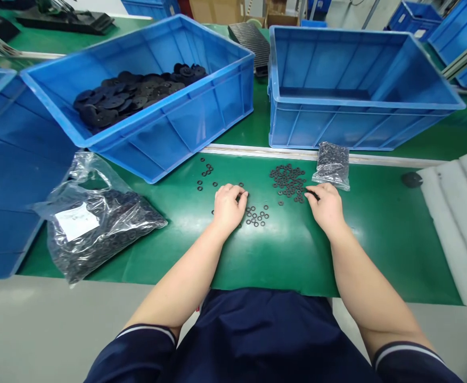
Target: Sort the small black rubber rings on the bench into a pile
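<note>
Both my hands rest on the green mat (pixel 377 229) among small black rings. My left hand (pixel 228 205) lies fingers curled, pinching a small black part at its fingertips, beside a cluster of rings (pixel 257 215). My right hand (pixel 326 205) touches the edge of a denser pile of rings (pixel 288 182) and pinches something small and black at its fingertips. More loose rings (pixel 206 173) lie scattered farther left.
A small clear bag of rings (pixel 332 165) lies behind my right hand. A large plastic bag of black parts (pixel 97 223) sits at left. A blue crate with black discs (pixel 145 96), an empty blue crate (pixel 353 85), and white foam sheets (pixel 460 213) surround the mat.
</note>
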The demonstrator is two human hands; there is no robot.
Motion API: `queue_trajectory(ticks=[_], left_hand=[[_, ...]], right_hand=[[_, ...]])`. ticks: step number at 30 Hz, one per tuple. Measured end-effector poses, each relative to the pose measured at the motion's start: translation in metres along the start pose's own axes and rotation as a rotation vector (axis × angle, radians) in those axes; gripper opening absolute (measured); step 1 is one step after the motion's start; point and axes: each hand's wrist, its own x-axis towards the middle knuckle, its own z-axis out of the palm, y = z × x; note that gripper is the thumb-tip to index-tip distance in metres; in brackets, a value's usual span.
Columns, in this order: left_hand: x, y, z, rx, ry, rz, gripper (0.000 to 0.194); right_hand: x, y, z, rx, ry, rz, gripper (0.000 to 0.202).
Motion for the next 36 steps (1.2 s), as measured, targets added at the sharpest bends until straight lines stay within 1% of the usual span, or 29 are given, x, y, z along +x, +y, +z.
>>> queue_trajectory(ticks=[5,8,10,12,15,18,21,25,29,36], left_hand=[[0.0,-0.003,-0.001,0.035,0.02,-0.025,0.014],[0.002,-0.008,-0.002,0.027,0.05,-0.065,0.009],[0.004,-0.013,-0.004,0.0,0.091,-0.098,0.006],[0.005,-0.016,-0.005,-0.028,0.137,-0.112,0.011],[0.006,-0.017,-0.005,-0.029,0.154,-0.104,0.018],[0.005,-0.016,-0.005,-0.003,0.123,-0.096,0.02],[0.005,-0.014,-0.005,0.003,0.111,-0.092,0.02],[0.006,-0.013,-0.007,-0.015,0.122,-0.09,0.02],[0.007,-0.015,-0.008,-0.048,0.128,-0.086,0.026],[0.007,-0.019,-0.004,-0.034,0.135,-0.062,0.026]], right_hand=[[0.003,0.003,0.001,0.003,0.011,0.016,0.02],[0.002,-0.006,-0.001,-0.005,0.045,0.024,0.019],[-0.002,-0.02,-0.001,0.009,0.074,0.002,0.02],[-0.007,-0.041,0.003,0.056,0.058,-0.065,0.019],[-0.016,-0.072,0.017,0.149,-0.066,-0.202,0.019],[-0.019,-0.09,0.03,0.154,-0.164,-0.275,0.02],[-0.017,-0.093,0.036,0.112,-0.205,-0.277,0.019],[-0.014,-0.092,0.036,0.069,-0.238,-0.283,0.017],[-0.014,-0.093,0.035,0.048,-0.273,-0.289,0.016],[-0.019,-0.097,0.035,0.032,-0.27,-0.324,0.017]])
